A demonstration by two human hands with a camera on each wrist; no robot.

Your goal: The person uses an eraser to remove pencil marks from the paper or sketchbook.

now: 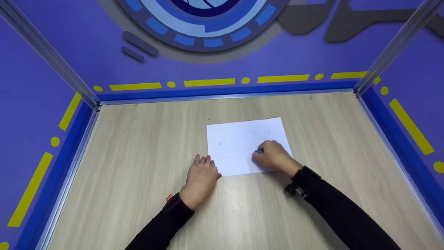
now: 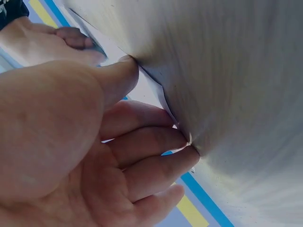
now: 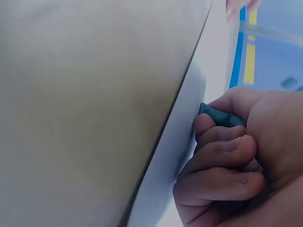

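Observation:
A white sheet of paper [image 1: 239, 139] lies on the wooden table with a few small dark specks on it. At its lower left corner my left hand [image 1: 201, 175] rests with fingers extended. In the left wrist view, the thumb and fingertips of the left hand [image 2: 147, 151] touch the paper's edge [image 2: 150, 87], which lifts slightly. Over the right part of the sheet, my right hand [image 1: 274, 155] grips a small dark teal block [image 3: 221, 117]. Thumb and curled fingers of the right hand [image 3: 222, 165] cover most of the block, so its kind is unclear.
The pale wooden table [image 1: 138, 146] carries scattered tiny specks. A blue back wall [image 1: 215, 71] with yellow marks and side walls in metal frames bound it. Both wrists wear dark bands below black sleeves [image 1: 340, 205].

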